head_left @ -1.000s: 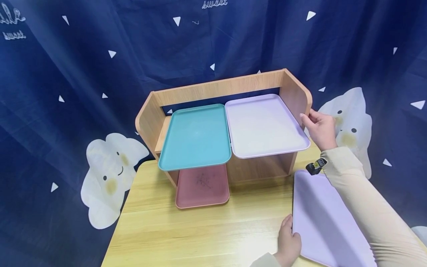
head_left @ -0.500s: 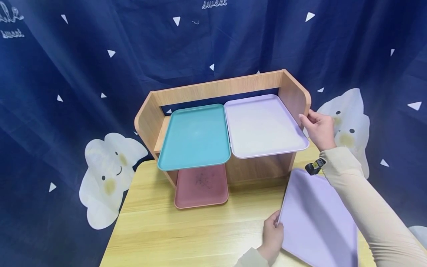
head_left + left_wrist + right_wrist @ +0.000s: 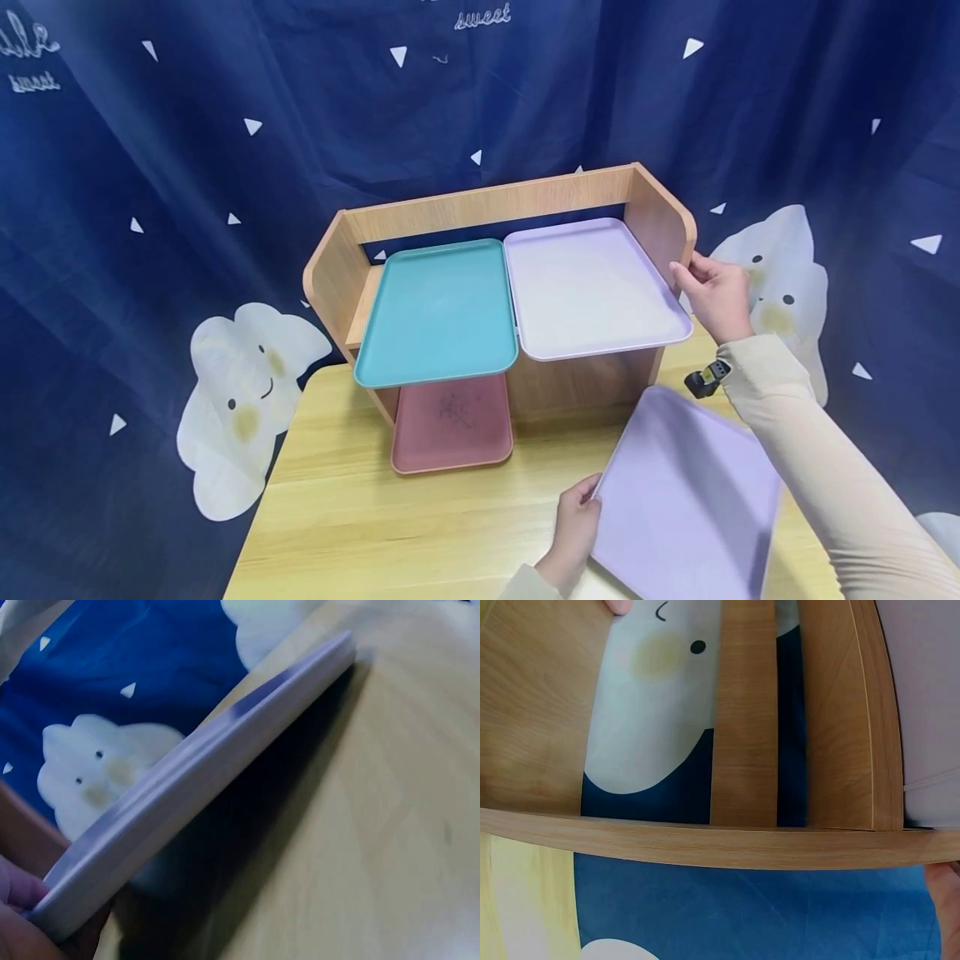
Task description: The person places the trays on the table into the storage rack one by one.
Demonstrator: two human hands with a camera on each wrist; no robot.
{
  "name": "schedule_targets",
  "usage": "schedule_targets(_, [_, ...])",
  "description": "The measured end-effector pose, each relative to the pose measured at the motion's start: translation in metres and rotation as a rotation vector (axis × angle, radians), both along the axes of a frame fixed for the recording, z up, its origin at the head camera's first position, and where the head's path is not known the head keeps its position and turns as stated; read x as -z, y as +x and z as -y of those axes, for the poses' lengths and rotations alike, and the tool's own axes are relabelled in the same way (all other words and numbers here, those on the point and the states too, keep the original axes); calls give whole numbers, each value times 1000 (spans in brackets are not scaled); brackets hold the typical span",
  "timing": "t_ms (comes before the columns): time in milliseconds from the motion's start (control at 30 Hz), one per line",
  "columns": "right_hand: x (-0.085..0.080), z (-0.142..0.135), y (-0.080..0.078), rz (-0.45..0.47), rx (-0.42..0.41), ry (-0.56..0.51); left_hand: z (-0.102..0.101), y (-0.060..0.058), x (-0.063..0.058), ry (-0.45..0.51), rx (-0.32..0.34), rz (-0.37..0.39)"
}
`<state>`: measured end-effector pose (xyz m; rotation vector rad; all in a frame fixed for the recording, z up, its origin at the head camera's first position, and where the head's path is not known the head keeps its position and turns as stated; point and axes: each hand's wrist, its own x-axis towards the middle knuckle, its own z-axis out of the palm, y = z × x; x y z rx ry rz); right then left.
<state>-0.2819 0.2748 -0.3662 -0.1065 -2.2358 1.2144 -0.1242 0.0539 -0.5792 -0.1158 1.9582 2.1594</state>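
Note:
My left hand point(image 3: 574, 530) pinches the left edge of a lavender tray point(image 3: 686, 500) at the front right of the table. In the left wrist view the tray point(image 3: 202, 769) is seen edge-on, with a dark shadow under its near part. My right hand point(image 3: 718, 293) grips the front edge of the right side panel of a wooden desk shelf point(image 3: 495, 200). In the right wrist view the panel's edge point(image 3: 705, 847) crosses the picture, with part of that hand at the right border. On the upper shelf lie a teal tray point(image 3: 438, 312) and a pale lilac tray point(image 3: 592, 287), side by side.
A dusty-pink tray point(image 3: 452, 425) juts out from the lower left compartment onto the table. The light wooden table point(image 3: 360, 517) extends in front of the shelf. Behind hangs a navy curtain point(image 3: 315, 108) printed with clouds and triangles.
My left hand has moved left, and the lavender tray has slid left with it and turned a little. The right hand stays on the side panel.

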Motion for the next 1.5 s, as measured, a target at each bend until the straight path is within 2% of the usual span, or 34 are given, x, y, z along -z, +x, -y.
schedule_targets(233, [1,0,1,-49,-13,-16,35,-9,4,-97,17,-103])
schedule_targets(333, [1,0,1,-79,-16,-20,47,-13,5,-106,18,-128])
schedule_targets(500, [0,1,1,-70,-8,-9,62,-18,7,-114,12,-155])
schedule_targets(633, [0,0,0,-61,0,-2,71,-20,7,-119,16,-154])
schedule_targets(900, [0,0,0,-70,-1,0,90,-25,1,-93,9,-102])
schedule_targets(933, [0,0,0,-70,0,-1,93,-25,1,-89,3,-93])
schedule_targets(1033, [1,-1,-2,-72,-3,-5,101,-22,-12,-82,-13,-87])
schedule_targets(1100, [1,-1,-2,-75,-8,-10,106,-22,-15,-66,-28,-77])
schedule_targets(1167, [2,0,-2,-76,-11,-13,113,-23,-15,-47,-44,-64])
schedule_targets(1233, [1,0,-2,-72,-12,-13,120,-28,-3,-32,-71,-50])
schedule_targets(1300, [1,1,-2,-70,-14,-12,127,-32,3,-20,-107,-45])
schedule_targets(1500, [1,0,-1,-65,-16,-21,139,-41,-1,50,-192,-74])
